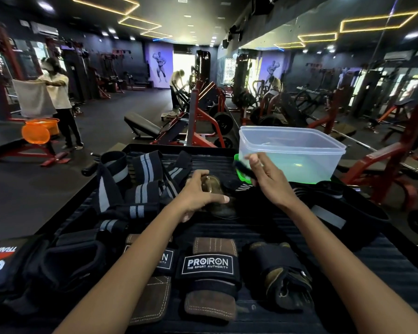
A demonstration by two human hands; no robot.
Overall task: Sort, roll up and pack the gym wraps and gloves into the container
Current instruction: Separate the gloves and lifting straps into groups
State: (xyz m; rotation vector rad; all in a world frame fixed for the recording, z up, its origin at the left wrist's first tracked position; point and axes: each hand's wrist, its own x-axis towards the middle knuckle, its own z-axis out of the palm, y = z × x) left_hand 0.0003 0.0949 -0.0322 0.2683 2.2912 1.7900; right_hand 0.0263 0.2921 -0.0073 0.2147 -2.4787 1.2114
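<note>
Black ribbed mat (348, 273) in dim gym, left hand (198, 194) grasping glove (217, 203), right hand (268, 179) pinching strap (243, 168)

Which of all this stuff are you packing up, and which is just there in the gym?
For packing:
- striped wraps
- PROIRON glove
- dark glove under the left hand
- black strap held by the right hand
- clear container

Just there:
- orange basket
- weight bench
</note>
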